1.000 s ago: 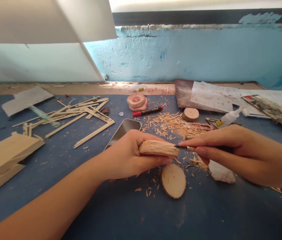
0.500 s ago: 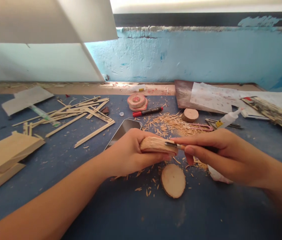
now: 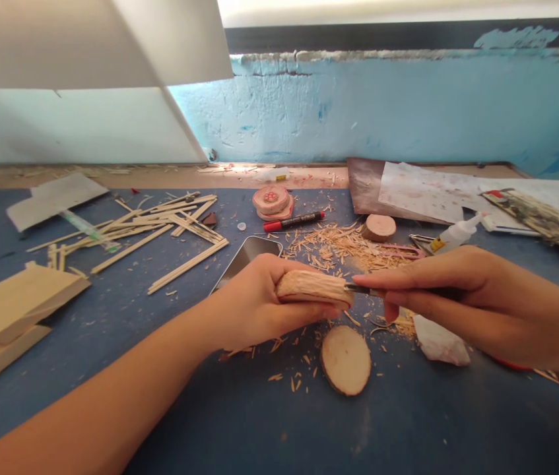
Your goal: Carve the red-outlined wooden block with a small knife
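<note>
My left hand (image 3: 254, 307) is closed around a pale, rough piece of wood (image 3: 311, 287), held edge-up above the blue table (image 3: 160, 369). My right hand (image 3: 462, 300) grips a small knife (image 3: 358, 289) in a pinch, its metal tip touching the right end of the wood. Most of the knife's handle is hidden inside the fingers. An oval wood slice (image 3: 345, 359) lies flat just below both hands. Wood shavings (image 3: 343, 247) are scattered behind and under the hands.
A phone (image 3: 245, 257) lies behind my left hand. Thin wooden sticks (image 3: 160, 227), a red marker (image 3: 293, 221), pink discs (image 3: 271, 200), a round wood slice (image 3: 379, 227), a glue bottle (image 3: 453, 235) and papers (image 3: 437, 191) spread across the back. Wood blocks (image 3: 12, 310) sit left. A crumpled white scrap (image 3: 440, 342) lies under my right hand.
The knife went left along the wood half a second ago and has now drawn back to its right end. My left hand and the wood have barely moved.
</note>
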Motion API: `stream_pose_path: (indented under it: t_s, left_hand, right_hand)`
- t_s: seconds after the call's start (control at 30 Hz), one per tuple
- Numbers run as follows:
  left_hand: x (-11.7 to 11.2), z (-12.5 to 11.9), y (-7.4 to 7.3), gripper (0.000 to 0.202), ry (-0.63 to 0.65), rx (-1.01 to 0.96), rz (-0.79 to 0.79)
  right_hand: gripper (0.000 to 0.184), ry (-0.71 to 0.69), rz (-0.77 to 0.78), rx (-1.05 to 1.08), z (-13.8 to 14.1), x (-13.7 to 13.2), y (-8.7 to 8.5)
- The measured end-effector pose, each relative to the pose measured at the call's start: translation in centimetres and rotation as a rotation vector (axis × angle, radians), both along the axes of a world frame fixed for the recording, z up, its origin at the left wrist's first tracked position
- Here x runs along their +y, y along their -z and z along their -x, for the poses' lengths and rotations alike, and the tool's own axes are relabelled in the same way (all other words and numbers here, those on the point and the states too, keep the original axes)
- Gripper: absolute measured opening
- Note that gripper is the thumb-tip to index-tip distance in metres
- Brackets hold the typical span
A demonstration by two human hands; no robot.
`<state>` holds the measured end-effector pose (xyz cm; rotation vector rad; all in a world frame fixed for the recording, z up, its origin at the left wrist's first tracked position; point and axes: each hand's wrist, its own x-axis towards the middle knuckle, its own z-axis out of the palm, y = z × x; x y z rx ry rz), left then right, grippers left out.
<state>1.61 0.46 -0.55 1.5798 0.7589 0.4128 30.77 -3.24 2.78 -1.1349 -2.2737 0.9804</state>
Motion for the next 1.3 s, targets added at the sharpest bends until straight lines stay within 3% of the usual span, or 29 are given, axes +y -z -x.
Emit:
stream_pose_path:
  t_s: [0.33, 0.8, 1.0, 1.17, 1.23, 1.3]
  left_hand:
    - [0.2, 0.1, -0.1, 0.034, 0.010, 0.006, 0.013]
    - [0.2, 0.1, 0.5, 0.025, -0.026, -0.085, 0.103]
    - [0.2, 0.1, 0.5, 0.025, -0.023, -0.098, 0.109]
    - [0.1, 0.2, 0.4, 0.030, -0.013, -0.060, 0.078]
    - [0.0, 0.1, 0.3, 0.032, -0.014, -0.043, 0.068]
    - [-0.1, 0.1, 0.3, 0.032, -0.023, -0.054, 0.074]
  right_hand:
    - [0.036, 0.008, -0.005, 0.033, 0.2, 0.2, 0.3]
    - [0.038, 0.046, -0.139, -0.003, 0.7, 0.3, 1.2]
    - [0.038, 0.076, -0.029, 0.111, 0.9, 0.6, 2.0]
    - [0.037, 0.037, -0.291, 0.004, 0.3, 0.6, 2.0]
    - [0.038, 0.053, -0.229, 0.019, 0.4, 0.5, 1.7]
    - [0.040, 0.101, -0.040, 0.087, 0.9, 0.4, 1.4]
